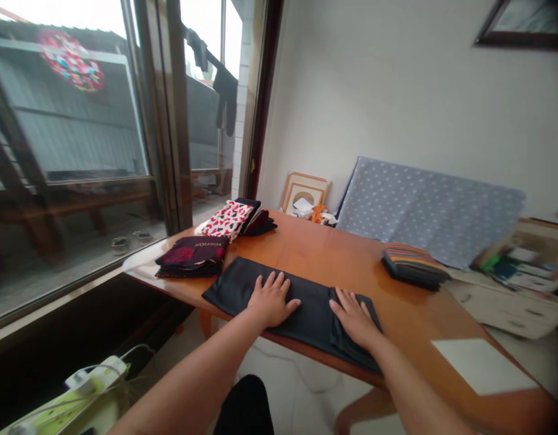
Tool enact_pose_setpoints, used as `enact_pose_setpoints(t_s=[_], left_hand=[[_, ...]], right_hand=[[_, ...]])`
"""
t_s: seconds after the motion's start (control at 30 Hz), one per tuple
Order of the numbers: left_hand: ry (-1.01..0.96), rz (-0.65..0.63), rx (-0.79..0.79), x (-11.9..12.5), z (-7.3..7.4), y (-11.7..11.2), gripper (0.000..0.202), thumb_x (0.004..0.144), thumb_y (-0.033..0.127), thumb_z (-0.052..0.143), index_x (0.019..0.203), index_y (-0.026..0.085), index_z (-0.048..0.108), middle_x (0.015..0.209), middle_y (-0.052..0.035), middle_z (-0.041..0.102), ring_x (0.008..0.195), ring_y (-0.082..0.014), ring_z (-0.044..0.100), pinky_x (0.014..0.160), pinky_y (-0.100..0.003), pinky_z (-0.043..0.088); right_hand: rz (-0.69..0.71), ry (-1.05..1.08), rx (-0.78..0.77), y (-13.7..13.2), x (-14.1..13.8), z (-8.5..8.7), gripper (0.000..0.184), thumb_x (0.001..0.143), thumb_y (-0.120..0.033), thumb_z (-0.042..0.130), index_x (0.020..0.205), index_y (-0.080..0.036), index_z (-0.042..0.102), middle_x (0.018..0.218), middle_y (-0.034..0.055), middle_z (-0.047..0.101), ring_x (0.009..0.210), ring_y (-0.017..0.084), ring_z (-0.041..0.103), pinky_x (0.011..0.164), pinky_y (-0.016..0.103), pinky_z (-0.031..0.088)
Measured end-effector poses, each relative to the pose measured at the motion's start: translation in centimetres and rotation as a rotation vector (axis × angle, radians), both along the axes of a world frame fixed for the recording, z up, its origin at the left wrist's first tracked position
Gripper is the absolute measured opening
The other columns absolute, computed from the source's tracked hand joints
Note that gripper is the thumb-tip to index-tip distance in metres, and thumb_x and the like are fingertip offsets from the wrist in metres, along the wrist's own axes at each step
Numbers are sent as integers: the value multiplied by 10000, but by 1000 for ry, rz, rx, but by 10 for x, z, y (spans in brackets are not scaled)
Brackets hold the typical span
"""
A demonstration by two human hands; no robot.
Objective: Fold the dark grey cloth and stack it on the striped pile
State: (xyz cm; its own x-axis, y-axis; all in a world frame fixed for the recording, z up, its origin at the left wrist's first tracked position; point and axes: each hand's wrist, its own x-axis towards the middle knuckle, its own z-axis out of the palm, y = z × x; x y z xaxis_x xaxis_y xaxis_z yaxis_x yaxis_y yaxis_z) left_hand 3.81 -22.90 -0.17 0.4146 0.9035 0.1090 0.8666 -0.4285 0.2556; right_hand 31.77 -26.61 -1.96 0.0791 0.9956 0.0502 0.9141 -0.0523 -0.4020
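Note:
A long strip of folded black cloth (310, 302), perhaps a garment, lies along the front edge of the wooden table (315, 249). Its right end is doubled over onto itself. My left hand (270, 300) rests flat on the middle of the cloth with the fingers spread. On the doubled-over right end lies my right hand (355, 319), palm down and fingers stretched out. Neither hand grips the fabric. Just beyond the cloth's left end sits a dark folded pile with red patterning (192, 255).
A white cloth with red and black shapes (228, 219) lies on dark folded cloths at the back left. A striped folded stack (415, 264) sits at the right, above a white sheet (484, 365). A power strip (80, 393) is low at left.

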Motion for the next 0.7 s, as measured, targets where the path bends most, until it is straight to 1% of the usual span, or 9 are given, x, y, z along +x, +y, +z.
enact_pose_setpoints(t_s=[0.07, 0.13, 0.2, 0.27, 0.33, 0.4, 0.47, 0.57, 0.7], left_hand=[[17, -5, 13, 1, -2, 3, 860, 901, 784, 184, 1541, 246, 385, 1665, -90, 221, 1536, -353, 115, 1190, -629, 100], [31, -11, 29, 2, -4, 5, 861, 902, 787, 179, 1536, 244, 391, 1664, -94, 225, 1534, -353, 123, 1186, -627, 109], [43, -15, 44, 2, -6, 7, 866, 900, 792, 178, 1530, 241, 398, 1664, -95, 226, 1532, -353, 128, 1182, -624, 123], [52, -13, 56, 3, -7, 7, 863, 899, 795, 178, 1527, 246, 401, 1664, -91, 225, 1532, -351, 130, 1178, -624, 132], [59, -10, 61, 3, -7, 7, 853, 900, 794, 179, 1526, 257, 400, 1665, -87, 224, 1533, -348, 131, 1176, -621, 138], [63, -11, 60, 3, -6, 8, 850, 901, 794, 177, 1525, 264, 401, 1664, -89, 226, 1534, -344, 129, 1175, -616, 145], [67, -15, 57, 3, -6, 8, 855, 899, 797, 176, 1525, 260, 401, 1664, -93, 224, 1535, -341, 128, 1173, -615, 152], [69, -13, 58, 4, -6, 9, 859, 901, 795, 180, 1531, 253, 396, 1666, -88, 216, 1534, -340, 132, 1170, -624, 151], [70, 0, 54, 5, -8, 10, 857, 900, 794, 196, 1532, 252, 401, 1663, -82, 226, 1532, -342, 139, 1172, -628, 145]], right_hand=[[-19, 252, 95, -2, 10, 14, 700, 980, -565, 313, 1556, -168, 347, 1599, 102, 368, 1492, 228, 305, 1222, 415, 208], [-123, 389, 252, -10, 21, 24, 641, 980, -542, 336, 1451, -137, 493, 1485, 128, 527, 1387, 229, 467, 1157, 356, 330], [-205, 392, 363, -25, 26, 30, 544, 969, -532, 381, 1268, -155, 635, 1288, 117, 673, 1219, 240, 598, 1059, 339, 420], [-190, 316, 398, -46, 23, 33, 447, 964, -520, 415, 1097, -195, 692, 1102, 82, 730, 1051, 235, 653, 951, 327, 465], [-111, 218, 391, -67, 11, 33, 401, 971, -512, 422, 993, -220, 695, 1003, 61, 726, 957, 222, 652, 873, 311, 467], [-60, 110, 378, -85, -6, 33, 402, 975, -532, 424, 944, -227, 683, 972, 65, 706, 941, 224, 631, 848, 310, 452], [-60, -1, 356, -96, -24, 32, 427, 945, -596, 466, 968, -223, 672, 995, 85, 689, 971, 248, 608, 869, 332, 438], [-84, -157, 311, -100, -44, 29, 483, 857, -662, 576, 1024, -217, 663, 1033, 109, 673, 1022, 298, 575, 902, 383, 415], [-113, -233, 292, -96, -47, 26, 295, 906, -495, 576, 984, -230, 679, 1016, 91, 675, 1033, 297, 564, 877, 383, 393]])
